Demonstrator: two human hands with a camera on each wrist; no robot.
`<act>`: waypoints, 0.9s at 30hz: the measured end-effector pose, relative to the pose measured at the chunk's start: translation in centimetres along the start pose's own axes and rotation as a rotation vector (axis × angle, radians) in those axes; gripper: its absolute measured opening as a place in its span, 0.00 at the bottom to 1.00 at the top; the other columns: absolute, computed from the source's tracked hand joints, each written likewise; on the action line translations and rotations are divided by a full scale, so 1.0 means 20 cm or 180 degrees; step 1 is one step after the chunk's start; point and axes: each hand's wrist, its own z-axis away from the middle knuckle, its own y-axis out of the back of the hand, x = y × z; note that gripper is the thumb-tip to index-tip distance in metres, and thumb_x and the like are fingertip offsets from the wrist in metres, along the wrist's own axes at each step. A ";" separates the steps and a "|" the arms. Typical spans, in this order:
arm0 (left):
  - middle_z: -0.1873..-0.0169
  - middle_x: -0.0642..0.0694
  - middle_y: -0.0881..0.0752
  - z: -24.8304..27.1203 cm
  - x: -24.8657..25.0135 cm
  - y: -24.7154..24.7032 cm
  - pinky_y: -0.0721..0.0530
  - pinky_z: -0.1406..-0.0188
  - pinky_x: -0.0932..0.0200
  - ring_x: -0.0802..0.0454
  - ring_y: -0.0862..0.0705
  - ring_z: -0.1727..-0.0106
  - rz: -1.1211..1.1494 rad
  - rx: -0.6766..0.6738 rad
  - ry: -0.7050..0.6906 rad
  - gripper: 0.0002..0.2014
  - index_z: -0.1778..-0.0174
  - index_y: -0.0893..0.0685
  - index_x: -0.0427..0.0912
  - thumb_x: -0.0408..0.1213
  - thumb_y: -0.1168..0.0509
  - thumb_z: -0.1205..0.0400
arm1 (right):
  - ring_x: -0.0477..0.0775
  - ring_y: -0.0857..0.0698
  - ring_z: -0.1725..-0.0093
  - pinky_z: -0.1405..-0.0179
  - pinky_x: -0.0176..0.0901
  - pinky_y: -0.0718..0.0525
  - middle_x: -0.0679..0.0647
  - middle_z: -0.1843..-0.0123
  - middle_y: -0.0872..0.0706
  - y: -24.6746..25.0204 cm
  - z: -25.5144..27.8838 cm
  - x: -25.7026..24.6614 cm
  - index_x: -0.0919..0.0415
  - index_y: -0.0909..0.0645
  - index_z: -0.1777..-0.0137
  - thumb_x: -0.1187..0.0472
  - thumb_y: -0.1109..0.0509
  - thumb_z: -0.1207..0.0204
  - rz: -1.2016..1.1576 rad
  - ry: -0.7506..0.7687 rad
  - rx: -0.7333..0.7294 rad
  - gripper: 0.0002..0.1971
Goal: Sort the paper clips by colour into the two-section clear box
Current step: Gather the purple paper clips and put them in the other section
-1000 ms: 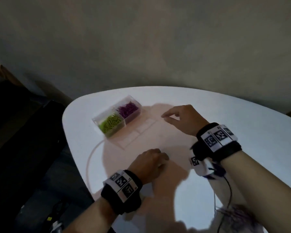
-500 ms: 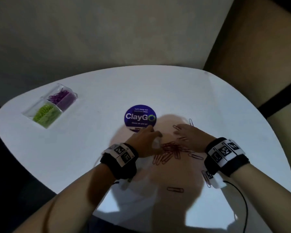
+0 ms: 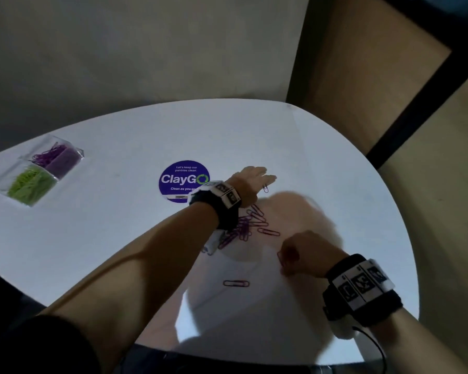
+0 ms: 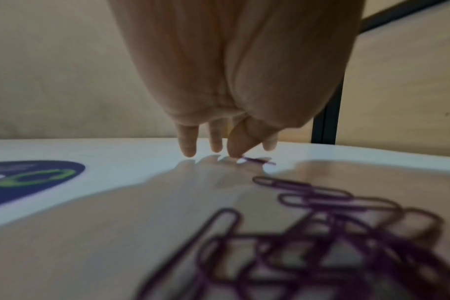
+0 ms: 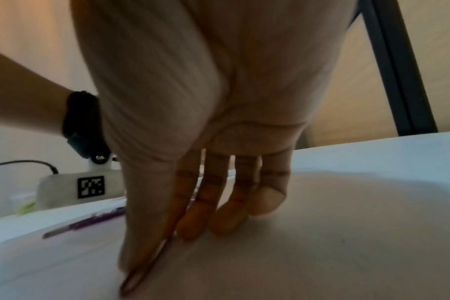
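A clear two-section box (image 3: 0, 182) sits at the table's far left, green clips (image 3: 29, 183) in one half and purple clips (image 3: 53, 155) in the other. A pile of purple paper clips (image 3: 247, 225) (image 4: 321, 233) lies mid-table. My left hand (image 3: 265, 182) (image 4: 226, 152) reaches past the pile, fingers straight, thumb tip touching a lone purple clip (image 3: 265, 188) (image 4: 257, 160) that lies flat. My right hand (image 3: 283, 263) (image 5: 172, 243) is curled nearer to me and pinches another purple clip (image 3: 279, 258) (image 5: 144, 266) against the table. One more clip (image 3: 236, 283) lies apart, closest to me.
The white rounded table (image 3: 106, 238) carries a round blue ClayGo sticker (image 3: 183, 179) beside my left wrist. A wall stands behind, and a wood panel with a dark frame (image 3: 416, 103) to the right. My arms' shadows fall around the pile.
The left hand has moved forward past the pile to the far clip. The right hand has drawn back towards me and curled onto a near clip.
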 end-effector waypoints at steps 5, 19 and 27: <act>0.33 0.41 0.26 0.09 0.17 0.14 0.21 0.41 0.40 0.39 0.27 0.34 0.0039 -0.0515 0.0274 0.26 0.33 0.23 0.44 0.22 0.46 0.25 | 0.52 0.13 0.54 0.52 0.39 0.18 0.51 0.55 0.10 -0.01 -0.10 -0.03 0.54 0.10 0.55 0.60 0.25 0.31 -0.0128 0.0152 0.0273 0.06; 0.29 0.43 0.31 0.71 0.34 0.13 0.26 0.39 0.46 0.41 0.31 0.33 0.0419 -0.0446 0.1525 0.45 0.23 0.34 0.52 0.71 0.40 0.35 | 0.61 0.38 0.26 0.29 0.57 0.29 0.55 0.25 0.37 0.05 -0.30 -0.18 0.54 0.36 0.23 0.45 0.21 0.38 0.0752 0.0420 0.0342 0.44; 0.45 0.41 0.20 0.69 0.39 0.06 0.20 0.50 0.51 0.42 0.23 0.46 0.0974 0.0216 0.1308 0.18 0.37 0.17 0.43 0.42 0.30 0.22 | 0.59 0.18 0.45 0.46 0.43 0.22 0.57 0.41 0.22 0.00 -0.26 -0.21 0.61 0.17 0.41 0.60 0.31 0.25 0.0099 0.0793 0.0554 0.13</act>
